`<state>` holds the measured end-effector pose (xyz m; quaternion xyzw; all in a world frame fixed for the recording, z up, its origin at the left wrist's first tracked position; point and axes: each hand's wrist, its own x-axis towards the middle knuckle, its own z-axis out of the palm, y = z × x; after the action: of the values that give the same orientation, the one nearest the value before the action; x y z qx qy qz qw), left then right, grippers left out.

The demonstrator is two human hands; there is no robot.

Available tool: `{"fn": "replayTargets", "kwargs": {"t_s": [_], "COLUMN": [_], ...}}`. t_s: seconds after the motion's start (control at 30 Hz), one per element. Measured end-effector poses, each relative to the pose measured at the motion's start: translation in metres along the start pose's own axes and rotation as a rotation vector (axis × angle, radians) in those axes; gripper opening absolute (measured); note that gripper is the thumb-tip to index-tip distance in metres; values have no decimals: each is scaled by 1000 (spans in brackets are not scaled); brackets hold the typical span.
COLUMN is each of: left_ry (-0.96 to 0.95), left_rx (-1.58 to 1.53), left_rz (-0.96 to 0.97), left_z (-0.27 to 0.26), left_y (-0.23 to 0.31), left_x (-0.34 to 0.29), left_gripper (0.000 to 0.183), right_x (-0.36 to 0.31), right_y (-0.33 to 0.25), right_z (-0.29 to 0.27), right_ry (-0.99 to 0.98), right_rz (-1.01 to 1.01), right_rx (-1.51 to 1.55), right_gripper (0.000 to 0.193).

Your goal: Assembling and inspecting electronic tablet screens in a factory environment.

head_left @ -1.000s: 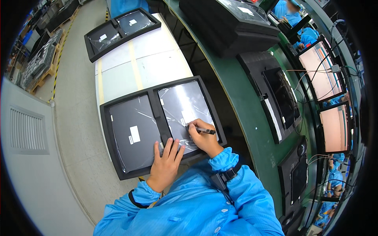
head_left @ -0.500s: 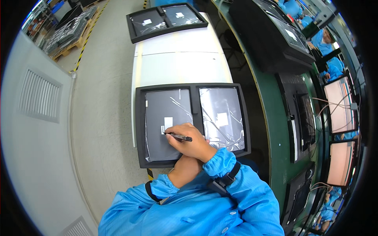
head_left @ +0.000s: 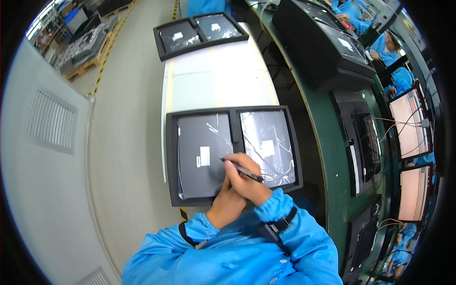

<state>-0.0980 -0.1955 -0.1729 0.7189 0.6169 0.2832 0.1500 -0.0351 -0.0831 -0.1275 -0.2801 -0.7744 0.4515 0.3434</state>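
A black pen (head_left: 248, 174) is pinched in my right hand (head_left: 248, 184), its tip just right of the labels on the left-hand panel. Lower down, my left hand (head_left: 226, 207) rests by the near edge of the black tray (head_left: 235, 124), its fingers mostly hidden behind my right hand. Two flat dark panels in clear film lie side by side in the tray. The left panel (head_left: 192, 135) carries a white label (head_left: 204, 156) and a smaller printed label (head_left: 198, 162). On the shinier right panel (head_left: 280, 130) is one white label (head_left: 268, 147).
The tray sits on a white table (head_left: 218, 85); a similar tray (head_left: 159, 50) is at its far end. To the right runs a green workbench (head_left: 335, 209) with black cases, monitors (head_left: 412, 126) and cables. A white vented cabinet (head_left: 52, 166) stands left, and people in blue work beyond the bench.
My right hand and the pen have moved right, away from the small label, which now shows fully. My left hand has come slightly right.
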Motion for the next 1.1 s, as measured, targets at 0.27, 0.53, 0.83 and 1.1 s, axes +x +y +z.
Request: {"fn": "replayTargets", "kwargs": {"t_s": [0.27, 0.53, 0.83, 1.1], "left_ry": [-107, -163, -66, 109], "left_rx": [216, 256, 231, -68], "left_rz": [113, 86, 41, 351], "left_z": [-39, -56, -75, 10], "left_y": [0, -94, -182, 0], "left_x": [37, 128, 182, 229], "left_gripper": [48, 47, 51, 40], "right_x": [-74, -138, -224, -232], "right_y": [-33, -64, -74, -52], "right_z": [-110, -169, -220, -249], "right_ry": [212, 335, 526, 763], "right_rz": [240, 142, 243, 449], "right_rx": [162, -189, -850, -1292], "right_gripper": [23, 24, 28, 54]}}
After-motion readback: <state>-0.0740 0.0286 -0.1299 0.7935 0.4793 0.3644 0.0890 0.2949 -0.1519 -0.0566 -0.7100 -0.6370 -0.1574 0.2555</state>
